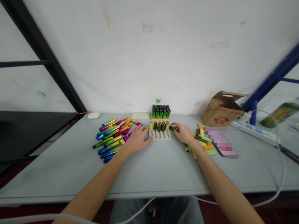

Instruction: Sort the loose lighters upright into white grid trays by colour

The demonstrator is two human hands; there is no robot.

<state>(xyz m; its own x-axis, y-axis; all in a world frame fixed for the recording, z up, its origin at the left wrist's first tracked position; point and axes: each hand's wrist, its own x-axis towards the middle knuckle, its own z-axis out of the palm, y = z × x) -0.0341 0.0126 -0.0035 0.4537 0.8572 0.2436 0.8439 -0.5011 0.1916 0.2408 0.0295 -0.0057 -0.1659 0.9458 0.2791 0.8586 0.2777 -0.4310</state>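
A white tray with round holes point(160, 136) lies mid-table, its back row filled with upright yellow, brown and dark green pieces point(159, 126). My left hand point(139, 138) rests at the tray's left edge, fingers spread, holding nothing. Right of the tray, my right hand point(183, 132) pinches a dark green piece point(172, 128) between thumb and fingers. Shiny multicoloured lighter-like sticks point(112, 140) form a pile left of my left hand. Under and beyond my right forearm lies a heap of yellow, orange and green pieces point(205, 143).
Behind the tray stands a block of green lighters point(161, 112) beside another white holed tray point(140, 115). A white case point(93, 115) sits back left. At the right are an open cardboard box point(221, 112), a phone point(221, 141), a power strip point(255, 133) and a white cable point(283, 165).
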